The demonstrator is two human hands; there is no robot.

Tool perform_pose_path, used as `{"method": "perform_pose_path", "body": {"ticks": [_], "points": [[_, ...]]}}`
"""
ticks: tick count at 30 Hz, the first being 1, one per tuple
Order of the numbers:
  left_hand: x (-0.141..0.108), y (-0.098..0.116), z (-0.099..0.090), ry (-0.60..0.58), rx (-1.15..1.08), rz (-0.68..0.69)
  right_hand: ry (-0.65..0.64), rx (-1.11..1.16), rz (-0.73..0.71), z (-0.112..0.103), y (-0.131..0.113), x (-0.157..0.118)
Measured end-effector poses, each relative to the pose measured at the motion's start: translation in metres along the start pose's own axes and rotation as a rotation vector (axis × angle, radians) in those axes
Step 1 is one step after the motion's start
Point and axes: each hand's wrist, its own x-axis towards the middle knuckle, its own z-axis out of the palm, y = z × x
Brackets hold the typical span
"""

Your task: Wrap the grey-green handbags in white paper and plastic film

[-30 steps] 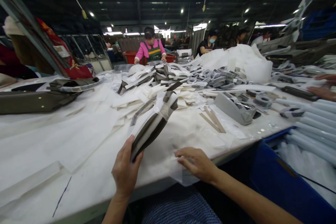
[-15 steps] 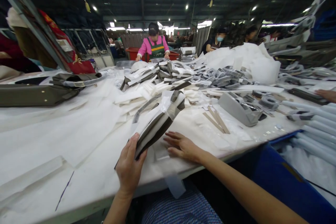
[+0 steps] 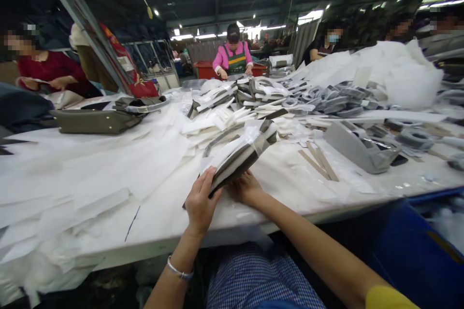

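My left hand [image 3: 201, 201] is closed around the near end of a bundle of dark grey-brown strips layered with white foam sheet [image 3: 242, 158]. A clear wrap goes round the bundle near its far end, which tilts up to the right above the white table [image 3: 170, 215]. Against the bundle's underside on the right is my right hand [image 3: 248, 189]; its fingertips are hidden there, so their grip does not show. A grey curved strap [image 3: 221, 139] lies just behind the bundle.
A heap of wrapped dark pieces [image 3: 250, 91] and grey coiled straps [image 3: 337, 99] spreads across the table. To the right are a grey bag [image 3: 362, 147], tan strips [image 3: 319, 160] and a blue bin [image 3: 398, 241]. An olive bag [image 3: 97, 121] sits left. Co-workers are across the table.
My right hand has gone from lying spread on the table to under the bundle. The bundle stays in my left hand. The view has swung left, bringing a person in red into sight.
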Motion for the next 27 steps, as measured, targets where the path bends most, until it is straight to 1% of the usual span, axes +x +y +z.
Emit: {"method": "perform_pose_path", "body": {"ticks": [1,2,3,5,6,8,9,11,13,14,15,17,19,20,21,22,23,24,25,26,27], "points": [[0.001,0.000,-0.001,-0.004,0.002,0.013,0.019,0.001,0.007,-0.003,0.001,0.004],[0.001,-0.001,-0.002,-0.009,0.005,0.025,0.040,0.001,0.014,-0.007,0.001,0.002],[0.001,-0.002,-0.002,-0.017,0.007,0.034,0.061,0.002,0.017,-0.010,0.000,-0.005],[0.001,-0.004,-0.001,-0.036,0.014,0.051,0.083,0.011,-0.007,-0.012,-0.006,-0.033],[0.001,-0.004,0.000,-0.042,0.016,0.062,0.074,0.022,-0.048,-0.011,-0.009,-0.049],[0.003,-0.004,0.003,-0.045,0.023,0.088,0.029,0.033,-0.117,-0.007,-0.012,-0.074],[0.005,-0.003,0.003,-0.041,0.029,0.104,0.007,0.032,-0.138,-0.004,-0.013,-0.081],[0.011,0.001,0.002,-0.031,0.045,0.140,-0.011,0.025,-0.145,0.001,-0.013,-0.082],[0.017,0.010,-0.004,-0.020,0.063,0.183,0.040,0.044,-0.186,-0.001,-0.014,-0.078],[0.018,0.015,-0.009,-0.013,0.070,0.208,0.086,0.069,-0.243,-0.005,-0.016,-0.079],[0.017,0.021,-0.014,-0.005,0.073,0.234,0.142,0.103,-0.315,-0.012,-0.020,-0.081],[0.008,0.034,-0.024,0.009,0.072,0.289,0.235,0.185,-0.490,-0.035,-0.032,-0.096],[-0.009,0.046,-0.030,0.004,0.067,0.336,0.266,0.249,-0.618,-0.064,-0.044,-0.114],[-0.019,0.052,-0.031,-0.004,0.062,0.351,0.271,0.262,-0.663,-0.079,-0.048,-0.120],[-0.029,0.057,-0.031,-0.011,0.055,0.366,0.282,0.270,-0.677,-0.094,-0.049,-0.122],[-0.038,0.060,-0.030,-0.019,0.046,0.381,0.291,0.277,-0.652,-0.106,-0.048,-0.119],[-0.046,0.063,-0.028,-0.025,0.037,0.391,0.301,0.284,-0.581,-0.115,-0.044,-0.110],[-0.053,0.065,-0.026,-0.028,0.029,0.393,0.301,0.292,-0.476,-0.121,-0.037,-0.097],[-0.058,0.066,-0.024,-0.032,0.025,0.391,0.279,0.296,-0.343,-0.123,-0.028,-0.080],[-0.061,0.067,-0.022,-0.038,0.025,0.383,0.225,0.287,-0.200,-0.121,-0.018,-0.060],[-0.063,0.067,-0.021,-0.043,0.025,0.372,0.138,0.262,-0.075,-0.116,-0.007,-0.038]]}}
